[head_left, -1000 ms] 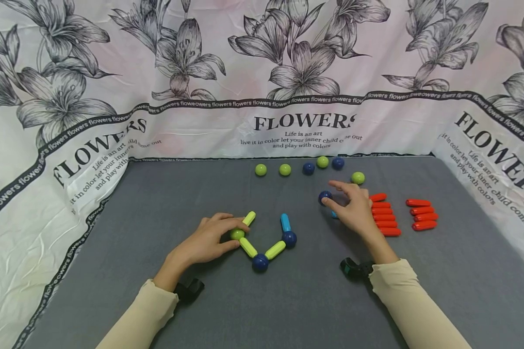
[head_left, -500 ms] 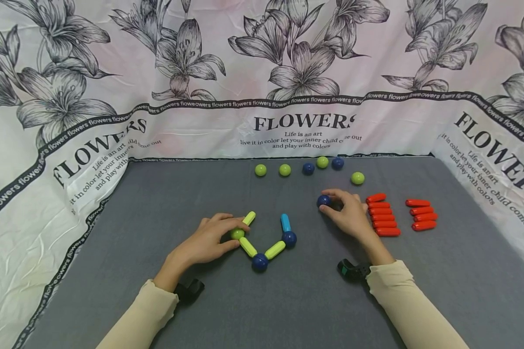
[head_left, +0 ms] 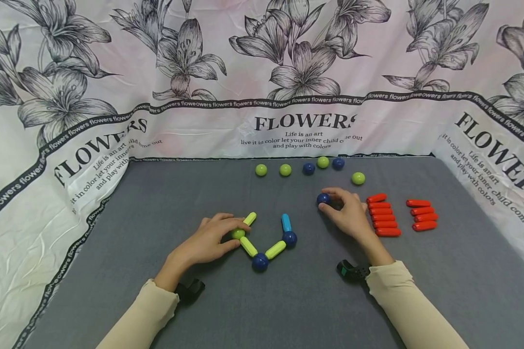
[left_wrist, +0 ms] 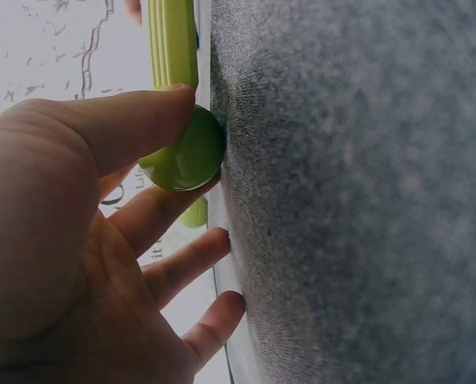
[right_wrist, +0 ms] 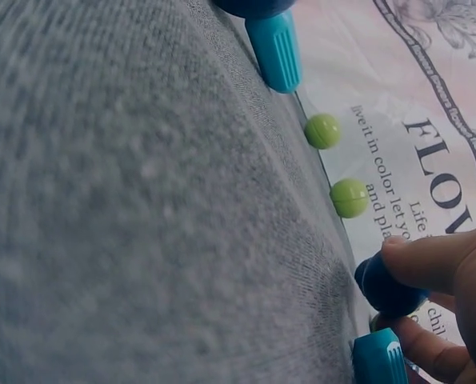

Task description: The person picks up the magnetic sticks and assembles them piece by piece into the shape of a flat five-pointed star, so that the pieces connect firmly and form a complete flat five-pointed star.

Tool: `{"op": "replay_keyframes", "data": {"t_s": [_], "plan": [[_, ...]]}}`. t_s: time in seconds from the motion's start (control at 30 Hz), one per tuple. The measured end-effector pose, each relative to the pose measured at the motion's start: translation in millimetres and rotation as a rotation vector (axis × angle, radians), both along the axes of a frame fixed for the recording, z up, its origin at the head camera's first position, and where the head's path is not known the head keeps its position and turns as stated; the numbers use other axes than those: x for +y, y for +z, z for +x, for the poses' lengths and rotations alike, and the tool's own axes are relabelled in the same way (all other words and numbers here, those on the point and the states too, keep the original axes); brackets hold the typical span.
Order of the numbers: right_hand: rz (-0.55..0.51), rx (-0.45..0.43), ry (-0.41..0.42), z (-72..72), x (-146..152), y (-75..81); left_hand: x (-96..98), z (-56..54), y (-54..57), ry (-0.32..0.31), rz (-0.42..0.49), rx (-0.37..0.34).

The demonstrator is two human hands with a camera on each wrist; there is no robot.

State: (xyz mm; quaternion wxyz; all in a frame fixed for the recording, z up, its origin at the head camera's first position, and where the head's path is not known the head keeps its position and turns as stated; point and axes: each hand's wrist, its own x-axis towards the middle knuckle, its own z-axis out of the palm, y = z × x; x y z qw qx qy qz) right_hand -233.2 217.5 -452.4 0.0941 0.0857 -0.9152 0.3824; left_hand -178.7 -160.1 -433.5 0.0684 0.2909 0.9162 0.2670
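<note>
My right fingers (head_left: 337, 193) have just squeezed onto a blue ball (head_left: 322, 199); my left fingers (head_left: 229, 224) still pinch the green ball (head_left: 237, 234) on my stick shape (head_left: 275, 249); so I think I've got another piece.

10 red sticks (head_left: 381, 211); left of those: 5 green balls (head_left: 285, 169), 5 navy balls (head_left: 259, 262), 3 lime sticks (head_left: 275, 250), probably 2 light-blue sticks (head_left: 286, 223), one hidden in head view.
</note>
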Motion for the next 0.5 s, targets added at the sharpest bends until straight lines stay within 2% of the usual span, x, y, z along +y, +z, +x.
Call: {"op": "replay_keyframes", "data": {"t_s": [0.5], "plan": [[-0.035,0.066,0.027,1.0,-9.5,2.3,-0.2,-0.4,-0.9,0.009,0.004,0.005]]}}
